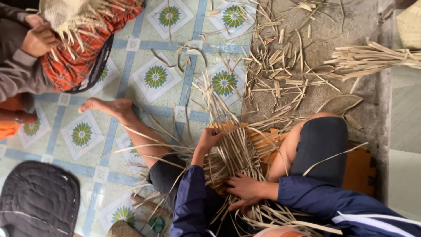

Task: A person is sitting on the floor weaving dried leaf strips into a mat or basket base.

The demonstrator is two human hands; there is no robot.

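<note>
A half-woven mat of pale bamboo strips [237,156] lies on my lap, with long loose ends fanning up and out to the left. My left hand [208,138] is closed on a strip at the mat's upper left edge. My right hand [246,189] lies flat on the lower part of the weave, fingers spread and pointing left. Both arms wear dark blue sleeves. My bare foot [105,106] stretches left across the tiled floor, and my bent knee [316,131] is to the right of the mat.
Another person sits at top left; their hand [37,40] is at a pale woven basket [66,13] over an orange checked cloth [83,57]. A bundle of strips [372,57] and scattered offcuts [280,66] lie on concrete. A black quilted cushion [39,199] is at bottom left.
</note>
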